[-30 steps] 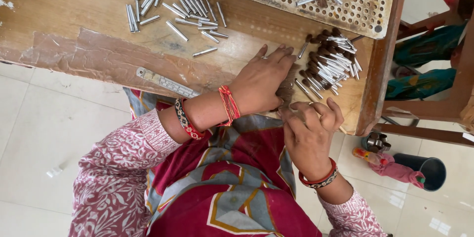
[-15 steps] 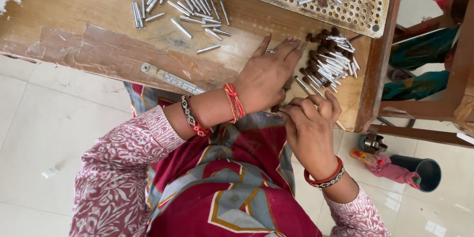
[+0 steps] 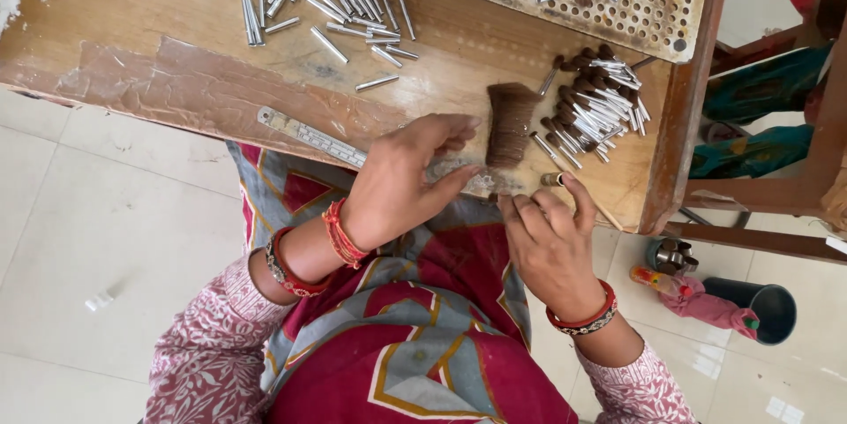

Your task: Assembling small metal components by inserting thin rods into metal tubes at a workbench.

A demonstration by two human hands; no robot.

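The left hand (image 3: 397, 181) has been drawn back, open, exposing the bristle tuft (image 3: 510, 124); a ferrule (image 3: 553, 180) is pinched by the right hand (image 3: 551, 243).

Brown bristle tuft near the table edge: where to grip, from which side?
Pinch the bristle tuft across its narrower lower end, coming from the table's near edge, where the left hand already sits. It lies flat on the wooden table, fanning wider at the top. The pile of filled ferrules crowds its right side, so that approach is probably worse.
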